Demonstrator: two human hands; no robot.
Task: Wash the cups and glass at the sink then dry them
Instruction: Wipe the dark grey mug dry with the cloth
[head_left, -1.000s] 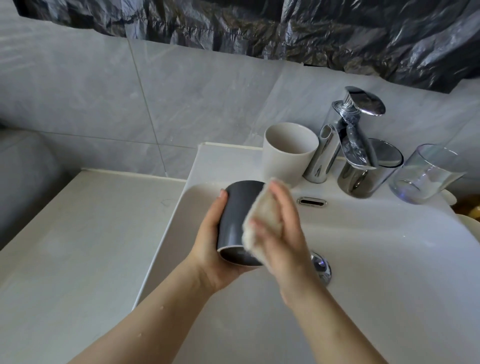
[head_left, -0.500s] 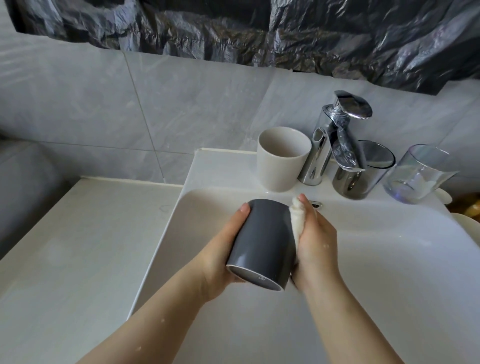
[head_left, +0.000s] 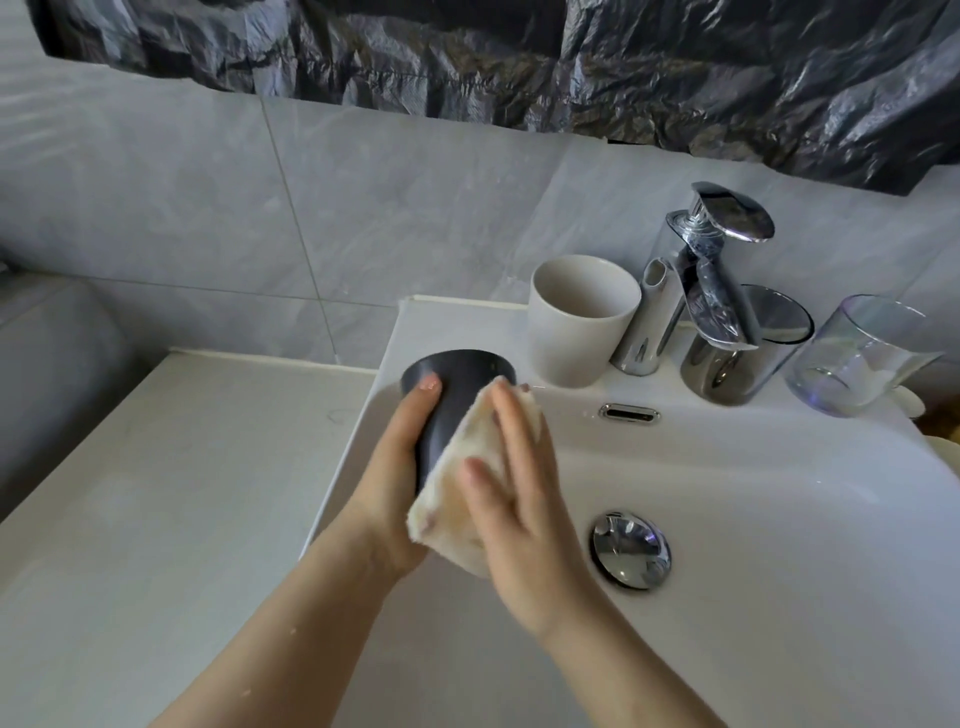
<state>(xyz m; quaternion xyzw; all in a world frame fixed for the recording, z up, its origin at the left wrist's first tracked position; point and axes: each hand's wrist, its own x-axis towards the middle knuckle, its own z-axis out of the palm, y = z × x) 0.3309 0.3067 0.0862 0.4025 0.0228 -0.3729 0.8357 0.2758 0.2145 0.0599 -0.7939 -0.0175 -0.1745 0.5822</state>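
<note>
Looking down, I see the biggest things first: the grey tiled wall (head_left: 156, 208) ahead of me, with a crumpled black plastic sheet (head_left: 519, 62) hanging across its top. Below it on my left lies the pale counter (head_left: 156, 519), and to its right sits the white sink (head_left: 779, 493), its basin wide and shallow.

Both my bare forearms reach in from the bottom of the view and meet over the basin's left edge. My left hand (head_left: 395, 483) grips the dark grey cup (head_left: 452, 395), fingers wrapped round its far side and thumb lying on the wall near the wide end. The cup is tilted, its wide end pointing away from me toward the wall; I cannot see inside it. My right hand (head_left: 519, 499) lies flat, fingers and thumb straight, pressing a cream cloth (head_left: 462, 488) against the cup's right side. The cloth covers the lower half of the cup and hangs below my palm.

Along the back ledge of the sink stand the other pieces. The chrome tap (head_left: 696, 270) rises in the middle, its lever on top. Just left of it, almost touching its base, the white cup (head_left: 576, 332) stands upright with its mouth up. Just right of the tap a mirrored cup (head_left: 737, 364) stands upright, and beside that the clear glass (head_left: 862, 358), near the right edge of the view.

In the basin floor, just right of my right wrist, is the round chrome drain plug (head_left: 631, 550). Smallest of all, the chrome overflow slot (head_left: 628, 413) sits in the back wall of the basin, below the tap.
</note>
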